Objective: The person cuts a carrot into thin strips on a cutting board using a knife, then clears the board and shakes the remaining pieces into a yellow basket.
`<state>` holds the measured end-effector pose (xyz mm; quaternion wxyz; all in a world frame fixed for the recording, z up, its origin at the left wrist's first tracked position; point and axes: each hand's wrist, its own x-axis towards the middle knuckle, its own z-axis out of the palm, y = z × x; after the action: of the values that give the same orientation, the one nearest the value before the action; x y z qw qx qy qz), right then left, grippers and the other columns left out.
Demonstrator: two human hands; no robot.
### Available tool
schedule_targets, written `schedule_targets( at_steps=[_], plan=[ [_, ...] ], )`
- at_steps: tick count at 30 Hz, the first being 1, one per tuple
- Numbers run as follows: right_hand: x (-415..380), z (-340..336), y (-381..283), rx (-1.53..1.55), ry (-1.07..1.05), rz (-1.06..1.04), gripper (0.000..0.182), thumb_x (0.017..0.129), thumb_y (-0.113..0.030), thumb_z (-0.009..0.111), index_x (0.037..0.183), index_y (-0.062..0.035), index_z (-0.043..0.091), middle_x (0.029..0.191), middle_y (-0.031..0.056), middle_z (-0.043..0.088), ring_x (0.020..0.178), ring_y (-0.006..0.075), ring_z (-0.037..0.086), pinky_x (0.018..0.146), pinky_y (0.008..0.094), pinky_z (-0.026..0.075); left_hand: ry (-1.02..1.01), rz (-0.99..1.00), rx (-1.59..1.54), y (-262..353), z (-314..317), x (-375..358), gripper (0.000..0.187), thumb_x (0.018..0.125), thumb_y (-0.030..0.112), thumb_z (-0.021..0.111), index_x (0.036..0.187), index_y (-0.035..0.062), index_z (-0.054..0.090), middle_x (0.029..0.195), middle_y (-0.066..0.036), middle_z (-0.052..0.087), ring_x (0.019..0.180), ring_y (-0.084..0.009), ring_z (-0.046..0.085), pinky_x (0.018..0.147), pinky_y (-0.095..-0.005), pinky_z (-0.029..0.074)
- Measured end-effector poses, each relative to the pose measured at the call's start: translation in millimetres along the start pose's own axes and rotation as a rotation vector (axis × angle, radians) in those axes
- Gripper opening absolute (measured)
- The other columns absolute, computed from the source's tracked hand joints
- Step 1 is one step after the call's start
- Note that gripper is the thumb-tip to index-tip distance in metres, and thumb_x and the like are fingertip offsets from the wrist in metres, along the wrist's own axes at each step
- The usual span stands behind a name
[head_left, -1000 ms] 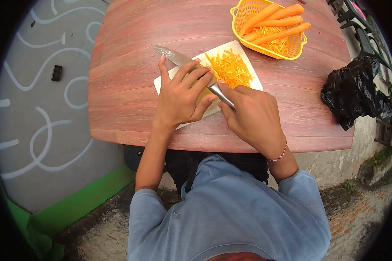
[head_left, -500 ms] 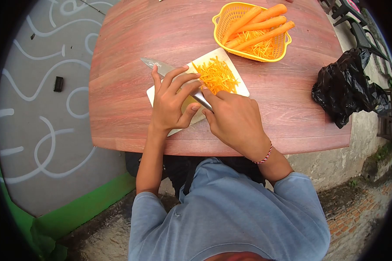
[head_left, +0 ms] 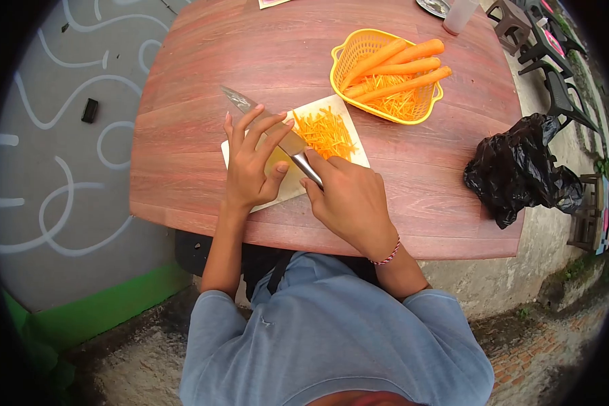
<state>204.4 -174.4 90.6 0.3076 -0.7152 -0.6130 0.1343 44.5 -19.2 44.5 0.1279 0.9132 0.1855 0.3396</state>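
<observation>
Our knife (head_left: 291,143) showed more blade near its handle than half a second earlier, and a cup (head_left: 459,18) had come into view beyond the basket (head_left: 413,123). The tip passed the cutting board (head_left: 361,158) at ten o'clock, with tabletop (head_left: 179,135) stretching beyond. Our right hand (head_left: 350,203) gripped the handle at four o'clock; our left hand (head_left: 249,169) spread open across the blade. Shreds (head_left: 328,134) lay on the board at two o'clock, the basket farther that way.
</observation>
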Motion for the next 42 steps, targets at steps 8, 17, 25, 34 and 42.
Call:
schedule_targets(
  at_steps=[8,17,25,34,42],
  plan=[
    [8.7,4.7,-0.7,0.056,-0.01,0.05,0.043,0.095,-0.024,0.074,0.133,-0.0041,0.07,0.086,0.018,0.072,0.075,0.0386,0.072,0.065,0.0504,0.056,0.088,-0.374,-0.004,9.8,-61.1,-58.9,0.02,0.087,0.005,0.076,0.107,0.0045,0.077,0.11,-0.011,0.074,0.104,-0.0326,0.064,0.096,-0.0446,0.051],
    [15.5,20.8,-3.7,0.051,-0.041,0.065,0.042,0.094,-0.023,0.076,0.131,-0.0043,0.071,0.09,0.0181,0.076,0.079,0.0391,0.074,0.069,0.0489,0.057,0.014,-0.532,0.005,4.9,-37.9,-96.5,0.019,0.085,0.012,0.085,0.1,0.0034,0.075,0.093,-0.011,0.065,0.093,-0.0296,0.064,0.082,-0.0407,0.051],
    [25.0,29.8,-8.7,0.242,-0.025,0.195,0.042,0.094,-0.021,0.08,0.13,-0.0008,0.075,0.103,0.0224,0.079,0.084,0.0318,0.078,0.078,0.0379,0.06,-0.044,-0.443,-0.087,0.1,-42.8,-89.2,0.011,0.093,0.011,0.075,0.099,0.0052,0.067,0.101,-0.008,0.065,0.097,-0.0323,0.062,0.087,-0.0446,0.047],
    [30.1,40.7,3.8,0.46,-0.009,0.316,0.045,0.095,-0.018,0.083,0.135,-0.0006,0.073,0.107,0.0172,0.082,0.086,0.0116,0.073,0.08,0.0293,0.058,-0.322,-0.19,-0.238,-27.3,-59.4,-31.5,0.01,0.097,0.002,0.065,0.106,0.0041,0.061,0.097,-0.015,0.067,0.094,-0.0374,0.063,0.087,-0.0472,0.049],
    [27.7,36.4,-0.3,0.398,-0.074,0.384,0.044,0.096,-0.021,0.081,0.135,0.0,0.073,0.084,0.0107,0.076,0.066,0.0083,0.054,0.064,0.0285,0.048,-0.568,-0.161,-0.211,-48.7,-49.4,3.5,0.008,0.097,0.002,0.061,0.105,0.0028,0.058,0.096,-0.02,0.066,0.1,-0.0429,0.064,0.086,-0.0528,0.05]
  ],
)
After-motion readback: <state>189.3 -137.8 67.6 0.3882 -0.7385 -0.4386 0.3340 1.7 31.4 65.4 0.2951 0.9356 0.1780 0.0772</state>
